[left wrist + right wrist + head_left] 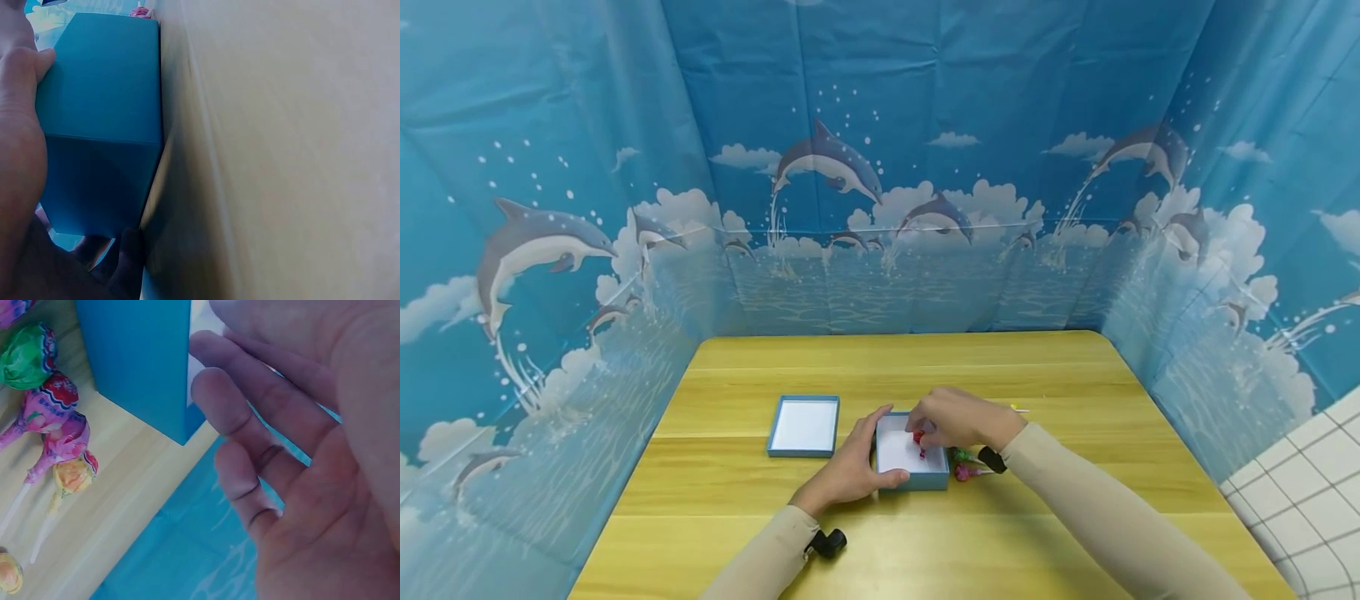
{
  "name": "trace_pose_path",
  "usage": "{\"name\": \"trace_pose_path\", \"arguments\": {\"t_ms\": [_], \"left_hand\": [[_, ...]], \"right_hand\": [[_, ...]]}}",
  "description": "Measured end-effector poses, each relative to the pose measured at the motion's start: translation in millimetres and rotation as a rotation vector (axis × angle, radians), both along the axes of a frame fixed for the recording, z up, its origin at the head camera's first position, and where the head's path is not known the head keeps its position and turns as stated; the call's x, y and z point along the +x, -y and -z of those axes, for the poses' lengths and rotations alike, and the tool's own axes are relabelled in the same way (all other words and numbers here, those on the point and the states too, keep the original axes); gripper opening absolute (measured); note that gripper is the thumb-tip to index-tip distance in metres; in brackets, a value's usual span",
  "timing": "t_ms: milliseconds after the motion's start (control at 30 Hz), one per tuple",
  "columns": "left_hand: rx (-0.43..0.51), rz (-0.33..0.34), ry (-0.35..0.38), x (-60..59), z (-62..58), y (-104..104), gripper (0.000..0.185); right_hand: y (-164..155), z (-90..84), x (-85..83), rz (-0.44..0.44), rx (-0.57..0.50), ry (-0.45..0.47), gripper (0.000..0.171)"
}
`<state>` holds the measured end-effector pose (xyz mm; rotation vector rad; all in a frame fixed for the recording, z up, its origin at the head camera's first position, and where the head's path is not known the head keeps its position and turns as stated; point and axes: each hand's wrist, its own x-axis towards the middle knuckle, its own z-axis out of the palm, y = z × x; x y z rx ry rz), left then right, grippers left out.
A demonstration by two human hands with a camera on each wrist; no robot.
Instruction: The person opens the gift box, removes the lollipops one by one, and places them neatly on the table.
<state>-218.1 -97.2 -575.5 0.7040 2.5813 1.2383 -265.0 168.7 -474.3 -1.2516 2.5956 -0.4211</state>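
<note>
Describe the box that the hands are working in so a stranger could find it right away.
On the yellow wooden table, two shallow blue boxes sit side by side. It is the right-hand box, steadied by the left hand, with lollipops beside it; the other box sits untouched.

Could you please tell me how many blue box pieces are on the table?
2. One open box sits under both hands: the left hand grips its near-left corner, the right hand reaches inside. The other piece lies apart, to its left.
</note>
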Motion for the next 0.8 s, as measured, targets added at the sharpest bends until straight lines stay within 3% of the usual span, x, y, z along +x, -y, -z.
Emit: {"name": "trace_pose_path", "arguments": {"t_ms": [467, 800], "left_hand": [[0.005, 0.011, -0.008, -0.1, 0.1, 0, 0.115], [0.008, 0.008, -0.009, -0.8, 1.1, 1, 0.115]], "right_hand": [[21, 12.5, -9.2, -0.027, 0.077, 0.045, 0.032], [27, 21.0, -15.5, -0.046, 0.084, 0.009, 0.026]]}}
